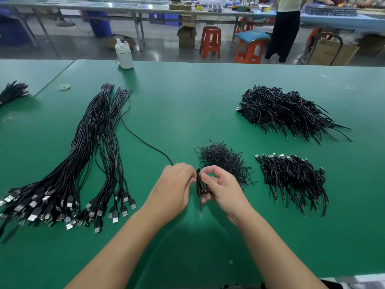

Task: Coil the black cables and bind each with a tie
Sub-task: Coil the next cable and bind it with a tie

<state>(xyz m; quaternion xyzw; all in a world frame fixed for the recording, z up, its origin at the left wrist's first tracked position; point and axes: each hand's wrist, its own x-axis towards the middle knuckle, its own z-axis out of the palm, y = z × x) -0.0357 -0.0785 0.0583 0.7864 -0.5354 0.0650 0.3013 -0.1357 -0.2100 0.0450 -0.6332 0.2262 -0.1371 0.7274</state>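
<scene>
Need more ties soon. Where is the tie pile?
The tie pile lies mid-table, just beyond the right hand, left of the coiled cables.

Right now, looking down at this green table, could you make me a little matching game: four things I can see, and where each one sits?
Things:
1. white bottle
2. long straight cables
3. heap of short ties
4. coiled cable

Places:
A. between both hands
B. far edge of the table
C. just beyond the right hand
D. laid out left of the left hand

Pairs: 1-B, 2-D, 3-C, 4-A
</scene>
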